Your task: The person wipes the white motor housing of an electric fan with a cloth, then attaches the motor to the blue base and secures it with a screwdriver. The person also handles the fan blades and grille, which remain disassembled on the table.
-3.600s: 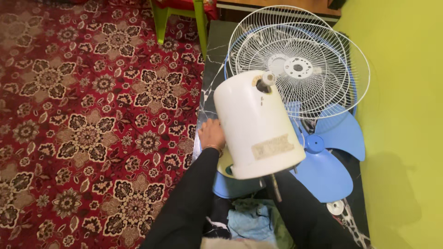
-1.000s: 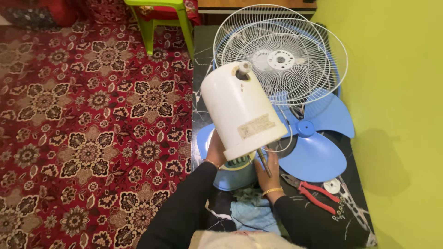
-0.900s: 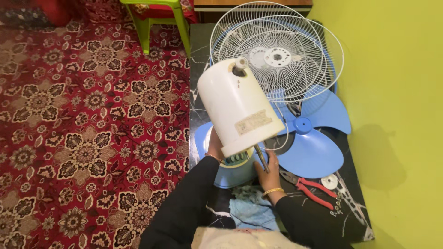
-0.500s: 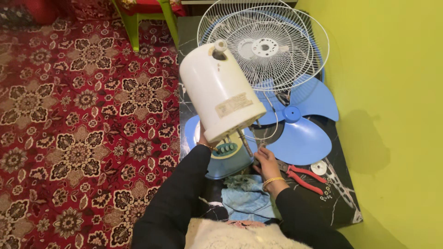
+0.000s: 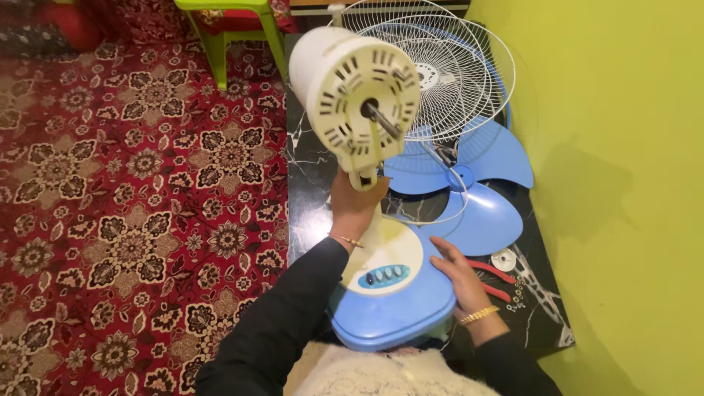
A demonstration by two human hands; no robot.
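Left hand (image 5: 355,207) grips the neck under the cream cylindrical plastic fan motor housing (image 5: 354,95), which is lifted with its vented face and bare metal shaft (image 5: 383,121) toward the camera, above the slab's left edge. Right hand (image 5: 458,273) lies flat, fingers spread, on the right side of the blue-and-cream plastic fan base (image 5: 389,290) with its row of blue buttons, at the near edge of the black white-veined marble slab (image 5: 308,169). Blue three-lobed plastic fan blade (image 5: 477,191) lies mid-slab toward the right edge; two white wire grilles (image 5: 455,73) stack at the far end. Red-handled pliers (image 5: 493,279) and a small white disc (image 5: 504,259) sit just right of the right hand. Lime-green wall (image 5: 623,183) borders the slab's right; red floral carpet (image 5: 132,205) lies left, with a green plastic chair (image 5: 227,29) at the far left corner.
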